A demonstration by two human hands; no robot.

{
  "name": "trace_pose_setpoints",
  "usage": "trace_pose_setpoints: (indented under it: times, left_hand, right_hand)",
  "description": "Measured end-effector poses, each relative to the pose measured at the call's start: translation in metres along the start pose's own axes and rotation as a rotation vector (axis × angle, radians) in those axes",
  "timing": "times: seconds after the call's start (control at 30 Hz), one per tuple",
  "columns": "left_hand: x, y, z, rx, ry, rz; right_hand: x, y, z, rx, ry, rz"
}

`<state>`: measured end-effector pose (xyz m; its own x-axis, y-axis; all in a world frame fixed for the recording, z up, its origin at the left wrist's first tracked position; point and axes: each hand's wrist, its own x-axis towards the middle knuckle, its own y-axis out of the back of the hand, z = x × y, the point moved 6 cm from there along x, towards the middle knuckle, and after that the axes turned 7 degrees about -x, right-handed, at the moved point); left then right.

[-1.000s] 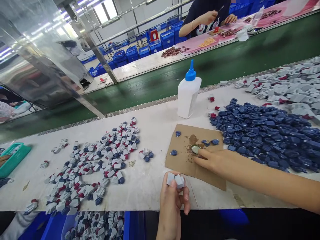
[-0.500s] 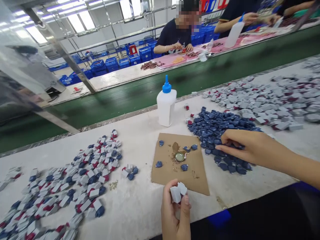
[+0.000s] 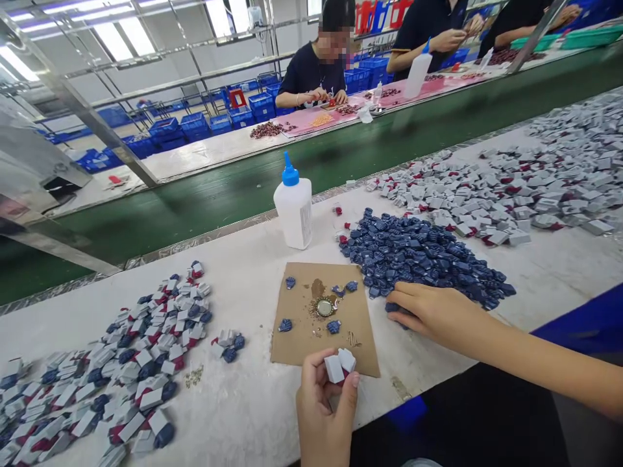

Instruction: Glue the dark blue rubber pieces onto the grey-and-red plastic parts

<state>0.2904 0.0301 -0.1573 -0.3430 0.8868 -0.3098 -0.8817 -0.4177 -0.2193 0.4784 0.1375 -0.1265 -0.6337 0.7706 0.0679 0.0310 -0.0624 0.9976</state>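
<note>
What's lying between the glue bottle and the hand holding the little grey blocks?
In the head view, a brown cardboard sheet lies between the glue bottle and the left hand, carrying a bottle cap and a few blue pieces.

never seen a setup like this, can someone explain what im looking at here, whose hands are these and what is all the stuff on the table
There is no machine here. The picture comes from a camera worn on a person's head, looking forward and down, so the two bare hands at the bottom are that person's own.

The left hand holds up small grey-white plastic blocks between thumb and fingers. The right hand rests at the near edge of a heap of small dark blue plastic pieces.

On the white worktable between them lies a brown cardboard square carrying a metal bottle cap and a few blue pieces. Behind it stands a white squeeze bottle with a blue nozzle. To the left lies a spread of joined grey, red and blue parts; far right, a big pile of grey blocks.

Other people work at a bench beyond the green conveyor belt.
</note>
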Motion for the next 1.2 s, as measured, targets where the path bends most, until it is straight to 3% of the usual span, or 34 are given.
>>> trace_pose_setpoints:
  times: [0.17,0.27,0.47,0.73,0.9,1.07,1.2]
  left_hand:
    - [0.004,0.002,0.002,-0.118,0.053,0.019]
    - [0.007,0.006,0.006,-0.212,0.09,0.033]
    - [0.007,0.009,0.01,-0.336,0.155,0.039]
    - [0.008,0.011,0.006,-0.551,0.24,-0.047]
    - [0.005,0.012,0.004,-0.536,0.309,-0.063]
    - [0.001,0.007,0.01,-0.52,0.24,-0.054]
    - [0.001,0.006,0.013,-0.426,0.15,-0.055]
  right_hand:
    - [0.014,0.012,-0.008,0.39,-0.068,-0.006]
    - [0.034,0.023,-0.021,0.516,-0.075,0.043]
    - [0.063,0.028,-0.045,0.586,-0.028,0.084]
    - [0.063,0.027,-0.042,0.628,-0.06,0.111]
    - [0.062,0.02,-0.038,0.644,-0.097,0.07]
    - [0.059,0.019,-0.041,0.608,-0.033,0.054]
    - [0.059,0.029,-0.044,0.575,0.061,0.198]
